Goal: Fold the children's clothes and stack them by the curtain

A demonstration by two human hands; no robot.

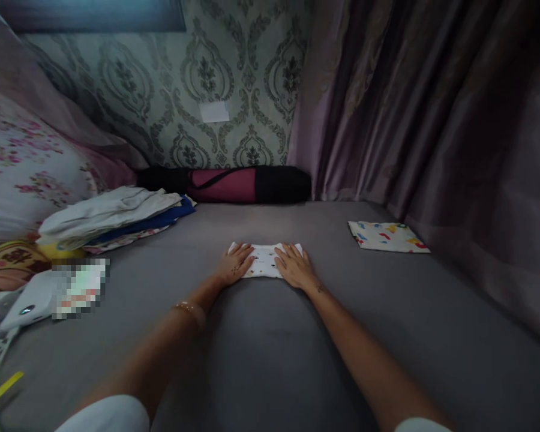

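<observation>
A small folded white cloth (pixel 264 264) with scattered little prints lies flat on the grey sheet (pixel 270 348). My left hand (pixel 234 264) rests palm down on its left end, fingers stretched out. On the right end lies my right hand (pixel 293 265), also flat with its fingers apart. Between the two hands the middle of the cloth shows; its ends are partly hidden under them. Farther right, a folded cloth with colourful prints (pixel 387 236) lies by itself, touched by neither hand.
A stack of folded clothes (pixel 112 213) sits at the left, beside a floral pillow (pixel 31 162). Nearer are a white power strip (pixel 31 300) and its cable. A long black and maroon bag (pixel 225 185) lies along the wall. Purple curtains (pixel 364 108) hang at the right.
</observation>
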